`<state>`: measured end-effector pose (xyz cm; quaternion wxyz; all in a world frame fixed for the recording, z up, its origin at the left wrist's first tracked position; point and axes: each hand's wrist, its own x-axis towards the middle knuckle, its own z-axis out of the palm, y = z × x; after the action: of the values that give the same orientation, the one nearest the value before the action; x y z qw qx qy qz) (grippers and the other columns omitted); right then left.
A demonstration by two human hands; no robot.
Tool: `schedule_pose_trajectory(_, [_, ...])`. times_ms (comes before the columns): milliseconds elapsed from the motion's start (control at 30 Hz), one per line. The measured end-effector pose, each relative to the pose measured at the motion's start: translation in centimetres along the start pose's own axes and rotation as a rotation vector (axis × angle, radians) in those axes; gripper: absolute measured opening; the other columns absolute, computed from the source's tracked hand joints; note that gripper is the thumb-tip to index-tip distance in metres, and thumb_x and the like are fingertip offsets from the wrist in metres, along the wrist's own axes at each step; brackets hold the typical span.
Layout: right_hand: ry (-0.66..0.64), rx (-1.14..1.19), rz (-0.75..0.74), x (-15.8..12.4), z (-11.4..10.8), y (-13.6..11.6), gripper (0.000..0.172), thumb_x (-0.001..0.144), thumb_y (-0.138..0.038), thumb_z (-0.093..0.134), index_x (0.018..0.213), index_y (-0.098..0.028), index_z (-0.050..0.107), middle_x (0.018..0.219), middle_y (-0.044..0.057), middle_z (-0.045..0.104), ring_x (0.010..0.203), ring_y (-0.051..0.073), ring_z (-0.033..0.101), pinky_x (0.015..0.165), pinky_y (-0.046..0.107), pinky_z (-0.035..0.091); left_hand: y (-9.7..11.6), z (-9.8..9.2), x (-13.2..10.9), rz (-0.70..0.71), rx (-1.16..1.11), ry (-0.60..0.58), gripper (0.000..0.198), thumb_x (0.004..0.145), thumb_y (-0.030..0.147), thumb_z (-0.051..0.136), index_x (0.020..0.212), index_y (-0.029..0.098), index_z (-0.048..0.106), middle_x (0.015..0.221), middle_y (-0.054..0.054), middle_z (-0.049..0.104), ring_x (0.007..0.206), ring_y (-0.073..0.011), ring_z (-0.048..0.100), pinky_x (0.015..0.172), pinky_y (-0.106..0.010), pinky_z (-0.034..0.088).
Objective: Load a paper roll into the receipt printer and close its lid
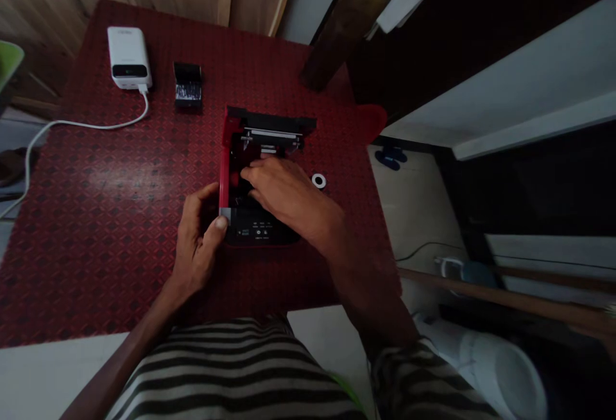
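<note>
A small red and black label printer (262,235) stands on the table with its lid (274,122) raised at the back. My left hand (196,240) grips the printer's front left corner, thumb on the top panel and fingers along the side. Inside the dark compartment is my right hand (282,192), its fingers bent and pointing left. The shadow hides whatever those fingertips hold. Just right of the printer lies a white ring (318,181) with a dark centre.
A white power bank (129,58) with a white cable (96,126) sits at the back left of the red patterned table (120,234). Near it lies a small black object (188,86). A tall bottle with a green lid (346,22) stands at the back right.
</note>
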<state>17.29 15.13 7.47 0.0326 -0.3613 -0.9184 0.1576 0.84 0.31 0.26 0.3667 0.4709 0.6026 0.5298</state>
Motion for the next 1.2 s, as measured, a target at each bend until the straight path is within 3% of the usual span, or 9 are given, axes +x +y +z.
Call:
schedule_pose_trajectory(200, [0.157, -0.048, -0.017, -2.8, -2.0, -1.2, 0.019, 0.106, -0.006, 0.076, 0.113, -0.024, 0.082, 0.114, 0.008, 0.088, 0.111, 0.03, 0.084, 0.096, 0.041, 0.069, -0.1, 0.2, 0.2, 0.014, -0.007, 0.013, 0.058, 0.115, 0.065, 0.065, 0.156, 0.024, 0.071, 0.155, -0.017, 0.077, 0.146, -0.0405, 0.073, 0.127, -0.06, 0.057])
schedule_pose_trajectory(333, [0.41, 0.125, 0.003, -7.9, -4.1, -0.7, 0.018, 0.108, -0.016, 0.08, 0.12, -0.029, 0.083, 0.113, 0.002, 0.087, 0.097, 0.024, 0.082, 0.089, 0.038, 0.069, 0.1, 0.1, 0.1, 0.008, -0.016, 0.004, 0.059, 0.117, 0.066, 0.065, 0.157, 0.024, 0.071, 0.153, -0.016, 0.078, 0.143, -0.0397, 0.075, 0.123, -0.057, 0.06])
schedule_pose_trajectory(433, [0.597, 0.301, 0.207, -12.7, -4.0, 1.6, 0.024, 0.102, -0.023, 0.086, 0.125, -0.031, 0.084, 0.101, -0.001, 0.084, 0.078, 0.02, 0.075, 0.074, 0.036, 0.063, 0.0, 0.1, 0.1, 0.001, -0.019, -0.001, 0.061, 0.116, 0.067, 0.065, 0.159, 0.024, 0.07, 0.156, -0.017, 0.077, 0.145, -0.0403, 0.074, 0.124, -0.057, 0.059])
schedule_pose_trajectory(500, [0.56, 0.402, 0.349, -15.3, -2.2, 3.2, 0.024, 0.096, -0.026, 0.087, 0.12, -0.03, 0.084, 0.088, -0.003, 0.08, 0.07, 0.019, 0.069, 0.068, 0.034, 0.059, -0.2, 0.1, 0.1, -0.007, -0.012, 0.008, 0.065, 0.115, 0.07, 0.065, 0.159, 0.023, 0.07, 0.158, -0.017, 0.076, 0.147, -0.0412, 0.072, 0.126, -0.057, 0.056])
schedule_pose_trajectory(600, [0.429, 0.536, 0.428, -17.4, 2.3, 4.4, 0.02, 0.092, -0.026, 0.083, 0.111, -0.028, 0.085, 0.093, -0.001, 0.084, 0.069, 0.018, 0.072, 0.066, 0.031, 0.06, -0.3, 0.2, 0.3, -0.017, 0.017, 0.034, 0.069, 0.112, 0.076, 0.064, 0.155, 0.024, 0.071, 0.156, -0.015, 0.078, 0.145, -0.0401, 0.073, 0.126, -0.054, 0.056])
schedule_pose_trajectory(767, [0.446, 0.713, 0.441, -16.6, 8.3, 3.9, 0.021, 0.095, -0.028, 0.08, 0.115, -0.026, 0.084, 0.108, 0.005, 0.091, 0.092, 0.024, 0.086, 0.083, 0.037, 0.071, -0.3, 0.5, 0.7, 0.024, 0.084, 0.081, 0.069, 0.109, 0.08, 0.064, 0.147, 0.024, 0.075, 0.143, -0.012, 0.081, 0.133, -0.0364, 0.075, 0.117, -0.05, 0.062])
schedule_pose_trajectory(967, [0.483, 0.579, 0.292, -14.2, 8.8, 3.8, 0.036, 0.1, -0.016, 0.074, 0.132, -0.027, 0.087, 0.127, 0.008, 0.092, 0.116, 0.028, 0.087, 0.108, 0.048, 0.072, -0.7, 0.3, 0.6, 0.03, 0.007, 0.059, 0.07, 0.11, 0.08, 0.067, 0.15, 0.024, 0.075, 0.129, -0.01, 0.08, 0.126, -0.0351, 0.075, 0.112, -0.048, 0.061])
schedule_pose_trajectory(1100, [0.433, 0.593, 0.302, -14.9, 8.3, 4.0, 0.054, 0.099, -0.014, 0.074, 0.15, -0.027, 0.082, 0.136, 0.009, 0.09, 0.111, 0.027, 0.087, 0.107, 0.05, 0.073, -0.6, 0.1, 0.5, 0.031, 0.038, 0.038, 0.067, 0.113, 0.08, 0.066, 0.152, 0.026, 0.075, 0.134, -0.01, 0.08, 0.124, -0.0342, 0.074, 0.109, -0.048, 0.06])
schedule_pose_trajectory(1200, [0.404, 0.618, 0.352, -16.5, 7.8, 4.6, 0.06, 0.098, -0.014, 0.072, 0.155, -0.029, 0.081, 0.129, 0.007, 0.09, 0.098, 0.023, 0.086, 0.098, 0.046, 0.075, -0.4, 0.1, 0.5, 0.041, 0.053, 0.039, 0.067, 0.114, 0.079, 0.064, 0.152, 0.026, 0.075, 0.139, -0.011, 0.08, 0.127, -0.0347, 0.074, 0.11, -0.048, 0.06])
